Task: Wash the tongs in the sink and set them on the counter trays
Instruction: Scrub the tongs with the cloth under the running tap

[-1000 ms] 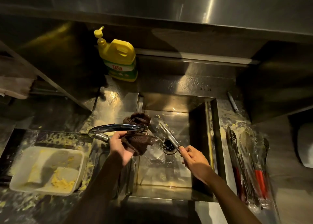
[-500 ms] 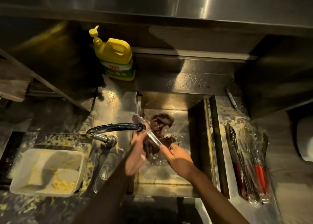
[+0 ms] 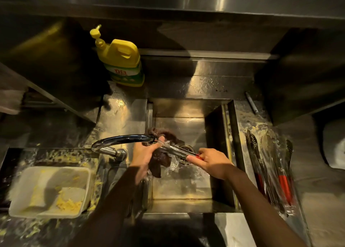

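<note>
Over the steel sink (image 3: 190,200), my right hand (image 3: 211,161) grips the red handle end of a pair of metal tongs (image 3: 177,150). The tongs slant up and left toward the faucet spout. My left hand (image 3: 144,156) holds a dark brown cloth (image 3: 161,158) wrapped against the tongs' jaw end, right under the spout. Several other tongs with red handles (image 3: 268,170) lie side by side on the counter right of the sink.
A chrome faucet (image 3: 121,141) arches over the sink's left rim. A yellow detergent bottle (image 3: 121,59) stands behind the sink. A white tub (image 3: 37,190) with yellow scraps sits at the left on a littered counter. A low steel shelf overhangs the back.
The tongs have swung from pointing away to lying more level, their jaws now under the spout. My left hand has brought the cloth around them, and my right hand has shifted right.
</note>
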`<control>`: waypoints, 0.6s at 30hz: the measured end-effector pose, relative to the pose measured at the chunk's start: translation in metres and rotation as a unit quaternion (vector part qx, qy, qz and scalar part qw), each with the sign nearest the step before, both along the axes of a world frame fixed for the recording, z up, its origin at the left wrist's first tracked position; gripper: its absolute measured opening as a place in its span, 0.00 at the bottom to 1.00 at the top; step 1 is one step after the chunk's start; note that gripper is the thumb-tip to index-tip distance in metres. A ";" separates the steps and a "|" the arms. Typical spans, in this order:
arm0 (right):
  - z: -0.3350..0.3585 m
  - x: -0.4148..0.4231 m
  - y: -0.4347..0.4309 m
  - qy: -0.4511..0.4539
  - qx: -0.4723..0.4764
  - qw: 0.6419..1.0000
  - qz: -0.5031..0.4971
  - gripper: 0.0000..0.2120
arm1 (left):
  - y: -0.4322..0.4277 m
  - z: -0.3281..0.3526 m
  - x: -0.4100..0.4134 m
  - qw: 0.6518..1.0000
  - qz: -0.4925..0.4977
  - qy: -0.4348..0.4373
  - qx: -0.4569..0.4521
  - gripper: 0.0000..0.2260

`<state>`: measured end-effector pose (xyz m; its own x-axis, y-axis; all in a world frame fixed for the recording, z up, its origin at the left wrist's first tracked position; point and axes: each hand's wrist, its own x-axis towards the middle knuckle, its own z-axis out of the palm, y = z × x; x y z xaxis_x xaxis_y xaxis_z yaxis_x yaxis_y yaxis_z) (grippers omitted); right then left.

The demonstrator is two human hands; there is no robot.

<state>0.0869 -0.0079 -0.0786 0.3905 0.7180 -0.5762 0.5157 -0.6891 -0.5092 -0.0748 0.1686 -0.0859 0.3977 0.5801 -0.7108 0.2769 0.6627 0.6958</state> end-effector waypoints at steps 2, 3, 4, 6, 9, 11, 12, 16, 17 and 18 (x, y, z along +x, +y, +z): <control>-0.004 -0.008 0.006 0.013 0.007 1.000 -0.011 0.27 | -0.003 -0.001 0.006 0.986 0.082 -0.083 -0.122 0.29; -0.008 -0.014 0.007 0.019 0.011 1.000 -0.016 0.30 | -0.004 -0.005 0.008 0.980 0.102 -0.099 -0.139 0.27; -0.014 -0.019 0.006 0.021 0.016 1.000 -0.017 0.32 | -0.002 -0.002 0.009 0.986 0.088 -0.088 -0.113 0.24; -0.018 -0.016 0.000 0.016 0.016 1.000 -0.006 0.32 | 0.004 0.004 0.007 1.000 -0.010 -0.006 0.023 0.16; -0.009 0.005 -0.005 -0.035 0.008 0.998 0.050 0.29 | 0.003 0.006 0.000 0.989 -0.091 0.045 0.106 0.17; -0.002 0.010 -0.004 -0.047 0.015 0.998 0.042 0.30 | 0.001 0.004 -0.001 0.994 -0.027 0.068 0.081 0.23; -0.001 0.009 -0.005 -0.041 0.031 0.999 0.013 0.30 | 0.001 0.006 0.002 0.998 0.040 0.037 0.041 0.24; -0.005 -0.010 -0.005 -0.022 0.081 0.990 -0.110 0.23 | 0.000 0.008 0.009 0.983 0.181 0.018 -0.030 0.14; -0.007 -0.018 -0.003 -0.013 0.083 0.990 -0.115 0.20 | 0.000 0.007 0.007 0.986 0.159 0.037 -0.031 0.13; -0.009 -0.026 -0.001 -0.003 0.079 0.991 -0.109 0.19 | -0.001 0.003 0.008 0.989 0.140 0.045 -0.034 0.14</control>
<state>0.0608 -0.0089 -0.0880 0.5497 0.6970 -0.4605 0.3668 -0.6966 -0.6166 -0.0671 0.1678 -0.0831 0.1624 0.6084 -0.7769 0.1344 0.7664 0.6282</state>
